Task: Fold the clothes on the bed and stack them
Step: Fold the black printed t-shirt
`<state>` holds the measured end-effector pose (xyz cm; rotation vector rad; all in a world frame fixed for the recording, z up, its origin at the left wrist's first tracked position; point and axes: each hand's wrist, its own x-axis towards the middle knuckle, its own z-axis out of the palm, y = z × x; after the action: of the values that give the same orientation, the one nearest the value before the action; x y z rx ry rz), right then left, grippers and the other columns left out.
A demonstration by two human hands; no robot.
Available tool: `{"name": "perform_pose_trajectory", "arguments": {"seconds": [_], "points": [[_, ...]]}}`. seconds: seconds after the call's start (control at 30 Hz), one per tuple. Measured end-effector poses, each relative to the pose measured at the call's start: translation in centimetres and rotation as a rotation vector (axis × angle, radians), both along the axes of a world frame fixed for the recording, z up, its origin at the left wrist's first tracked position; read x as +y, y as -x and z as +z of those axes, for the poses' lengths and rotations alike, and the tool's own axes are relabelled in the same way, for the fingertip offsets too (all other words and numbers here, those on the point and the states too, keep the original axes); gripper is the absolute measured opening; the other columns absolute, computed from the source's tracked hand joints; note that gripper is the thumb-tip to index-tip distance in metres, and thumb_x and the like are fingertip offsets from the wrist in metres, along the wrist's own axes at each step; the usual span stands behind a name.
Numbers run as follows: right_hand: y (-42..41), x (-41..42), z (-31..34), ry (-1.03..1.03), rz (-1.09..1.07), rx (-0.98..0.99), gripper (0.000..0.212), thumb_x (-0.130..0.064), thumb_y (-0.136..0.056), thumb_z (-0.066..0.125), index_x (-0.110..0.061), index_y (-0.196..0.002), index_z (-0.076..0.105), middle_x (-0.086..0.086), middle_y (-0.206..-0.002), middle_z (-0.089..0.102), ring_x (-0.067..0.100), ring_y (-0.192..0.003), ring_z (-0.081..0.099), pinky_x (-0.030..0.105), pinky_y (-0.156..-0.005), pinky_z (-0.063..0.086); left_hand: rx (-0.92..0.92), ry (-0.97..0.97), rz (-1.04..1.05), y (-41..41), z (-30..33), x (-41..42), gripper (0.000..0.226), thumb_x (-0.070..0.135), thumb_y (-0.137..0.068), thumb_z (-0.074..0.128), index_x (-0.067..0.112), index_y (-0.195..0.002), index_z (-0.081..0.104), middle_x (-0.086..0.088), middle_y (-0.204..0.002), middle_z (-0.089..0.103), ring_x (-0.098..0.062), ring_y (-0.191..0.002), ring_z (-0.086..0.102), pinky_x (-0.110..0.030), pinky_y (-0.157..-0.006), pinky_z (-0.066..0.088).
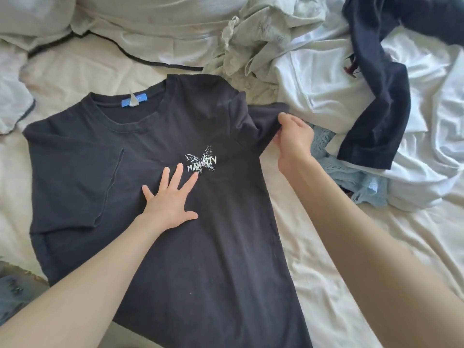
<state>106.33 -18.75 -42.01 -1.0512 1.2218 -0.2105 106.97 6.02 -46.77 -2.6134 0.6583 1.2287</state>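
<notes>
Across the middle of the bed [313, 285], on its cream sheet, a black T-shirt [200, 247] lies face up and mostly flat, its collar toward the far side and its hem running off the near edge of the view. Inside the collar sits a blue label [133, 101], and on the chest is a small white butterfly print [200, 160] with lettering. The left hand [170, 197] lies flat on the shirt's chest with its fingers spread and straight, the fingertips just touching the lower edge of the print. The right hand [293, 139] pinches the shirt's right-side sleeve, thumb and fingers curled round a bunch of the fabric, which is gathered and lifted slightly there. The opposite sleeve lies flat on the sheet. Beyond the right hand a pile of unfolded clothes is heaped: a pale green crumpled garment [256, 38] near the shirt's shoulder, a white garment [324, 89] beside it, a navy garment [376, 101] draped over the white one, and a light blue knitted piece [351, 177] at the pile's near edge, just beside the right wrist. Along the far left lies a white garment with dark trim [125, 33].
</notes>
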Motion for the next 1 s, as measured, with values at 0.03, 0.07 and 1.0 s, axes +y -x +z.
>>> {"name": "perform_pose_trajectory", "arguments": {"seconds": [0.03, 0.07, 1.0], "points": [[0.3, 0.1, 0.0, 0.019, -0.026, -0.080, 0.027, -0.009, -0.093, 0.052, -0.014, -0.067, 0.056, 0.003, -0.073, 0.055, 0.014, -0.074, 0.049, 0.027, -0.071, 0.044, 0.005, 0.004, 0.003, -0.1, 0.0, 0.0, 0.098, 0.052, -0.085, 0.060, 0.042, -0.146, -0.015, 0.006, -0.153, -0.032, -0.023, -0.142, -0.027, -0.068, -0.106, 0.008], [0.7, 0.3, 0.0, 0.049, -0.027, -0.104, 0.025, -0.009, -0.093, 0.050, -0.014, -0.069, 0.055, 0.005, -0.076, 0.055, 0.014, -0.076, 0.050, 0.027, -0.073, 0.045, 0.008, 0.009, 0.007, -0.1, -0.1, 0.0, 0.098, 0.052, -0.085, 0.061, 0.042, -0.146, -0.016, 0.006, -0.153, -0.032, -0.023, -0.142, -0.027, -0.068, -0.106, 0.008], [9.6, 9.0, -3.5, 0.599, 0.730, 0.166, 0.018, -0.022, -0.094, 0.054, -0.013, -0.103, 0.066, -0.003, -0.097, 0.065, 0.015, -0.091, 0.062, 0.027, -0.084, 0.046, 0.031, 0.784, 1.066, -8.6, 2.9, -1.9, 0.048, 0.048, -0.098, 0.038, 0.017, -0.133, 0.049, 0.002, -0.114, 0.061, -0.013, -0.102, 0.058, -0.033, -0.091, 0.048]]}}
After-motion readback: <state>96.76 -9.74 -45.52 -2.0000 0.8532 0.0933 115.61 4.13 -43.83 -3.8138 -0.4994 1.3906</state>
